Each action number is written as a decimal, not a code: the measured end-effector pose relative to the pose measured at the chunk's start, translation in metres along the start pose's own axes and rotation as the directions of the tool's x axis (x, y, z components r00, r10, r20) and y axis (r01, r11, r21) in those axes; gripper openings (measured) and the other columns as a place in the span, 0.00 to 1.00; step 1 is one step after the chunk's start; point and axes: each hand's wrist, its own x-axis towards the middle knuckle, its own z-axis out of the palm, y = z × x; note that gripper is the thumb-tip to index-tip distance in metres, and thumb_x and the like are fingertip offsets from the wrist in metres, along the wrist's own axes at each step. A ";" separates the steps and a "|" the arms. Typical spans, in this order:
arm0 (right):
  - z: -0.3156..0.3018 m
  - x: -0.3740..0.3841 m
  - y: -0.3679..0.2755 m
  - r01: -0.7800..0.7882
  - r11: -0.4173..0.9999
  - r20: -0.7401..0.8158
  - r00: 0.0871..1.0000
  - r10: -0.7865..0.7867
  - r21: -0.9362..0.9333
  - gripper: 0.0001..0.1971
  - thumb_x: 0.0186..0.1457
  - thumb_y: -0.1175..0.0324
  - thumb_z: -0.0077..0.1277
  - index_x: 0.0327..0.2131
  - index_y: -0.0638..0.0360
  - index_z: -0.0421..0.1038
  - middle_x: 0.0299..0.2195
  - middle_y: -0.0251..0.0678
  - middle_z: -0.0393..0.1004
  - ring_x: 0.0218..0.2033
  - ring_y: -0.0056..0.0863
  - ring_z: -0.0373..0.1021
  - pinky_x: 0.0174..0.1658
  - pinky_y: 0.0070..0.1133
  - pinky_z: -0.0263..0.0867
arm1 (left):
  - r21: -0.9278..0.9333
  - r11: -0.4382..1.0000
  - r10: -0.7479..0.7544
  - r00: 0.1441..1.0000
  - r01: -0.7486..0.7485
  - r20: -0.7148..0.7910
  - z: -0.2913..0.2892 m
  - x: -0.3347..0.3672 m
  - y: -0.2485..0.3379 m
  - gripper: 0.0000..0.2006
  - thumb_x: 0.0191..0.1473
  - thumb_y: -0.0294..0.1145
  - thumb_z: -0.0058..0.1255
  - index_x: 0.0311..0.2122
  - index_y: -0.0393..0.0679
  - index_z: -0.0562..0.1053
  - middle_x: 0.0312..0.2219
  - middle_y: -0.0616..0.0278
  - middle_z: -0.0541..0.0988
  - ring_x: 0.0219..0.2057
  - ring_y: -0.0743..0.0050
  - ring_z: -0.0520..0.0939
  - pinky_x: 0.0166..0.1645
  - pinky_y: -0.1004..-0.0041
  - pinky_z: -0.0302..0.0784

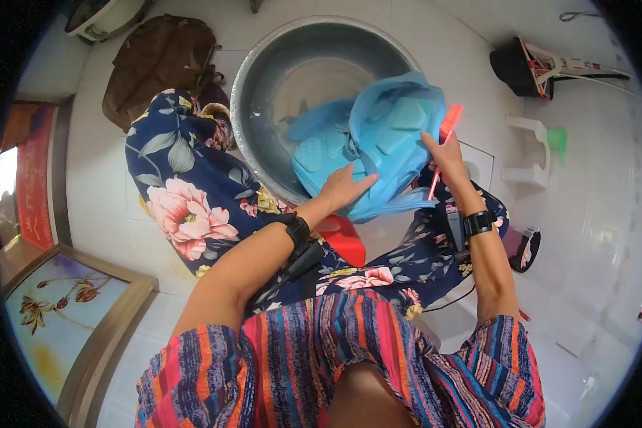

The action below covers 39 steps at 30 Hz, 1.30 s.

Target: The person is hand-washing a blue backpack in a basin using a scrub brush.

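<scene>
A wet light-blue bag (321,160) with padded panels and a strap hangs over the near right rim of a large round metal basin (244,85). Part of it lies inside the basin, where some water shows. My left hand (342,188) rests on the bag's near side, fingers spread and thumb out. At the bag's right edge, my right hand (446,155) is closed around a scrubbing brush (450,121) with red bristles pointing up and away. The brush's thin pinkish handle runs down below that hand. Whether the right fingers also pinch the fabric is hidden.
The basin stands between my legs in flowered trousers (192,214). A red plastic piece (344,241) lies just below the bag. Beyond my left knee is a brown backpack (160,64); a framed picture (68,307) leans at left. To the right are a white plastic stool (524,175) and a black-ended folding item (513,68).
</scene>
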 end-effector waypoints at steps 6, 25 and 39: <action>0.014 0.004 -0.002 0.078 0.997 -0.024 0.997 -0.078 0.005 0.31 0.38 0.64 0.59 0.45 0.67 0.57 0.38 0.43 0.67 0.39 0.29 0.65 0.42 0.23 0.62 | 0.129 0.955 0.282 0.954 -0.269 -0.098 -0.006 -0.011 0.024 0.45 0.38 0.61 0.50 0.54 0.34 0.56 0.52 0.40 0.58 0.55 0.49 0.58 0.57 0.65 0.53; 0.047 -0.063 -0.011 0.258 0.960 -0.146 0.959 -0.242 0.105 0.29 0.42 0.71 0.51 0.49 0.68 0.53 0.44 0.46 0.63 0.45 0.35 0.62 0.49 0.26 0.56 | 0.115 0.988 0.124 0.968 -0.101 -0.220 -0.004 0.023 -0.031 0.23 0.46 0.46 0.46 0.39 0.35 0.68 0.35 0.45 0.73 0.38 0.48 0.73 0.42 0.62 0.67; 0.052 -0.038 -0.058 0.368 0.898 -0.306 0.907 -0.290 0.240 0.23 0.44 0.70 0.54 0.43 0.67 0.58 0.30 0.34 0.66 0.20 0.17 0.63 0.19 0.14 0.61 | -0.203 0.921 0.309 0.941 -0.332 -0.137 -0.075 -0.003 0.042 0.21 0.44 0.38 0.52 0.41 0.35 0.67 0.32 0.59 0.74 0.34 0.72 0.74 0.41 0.75 0.68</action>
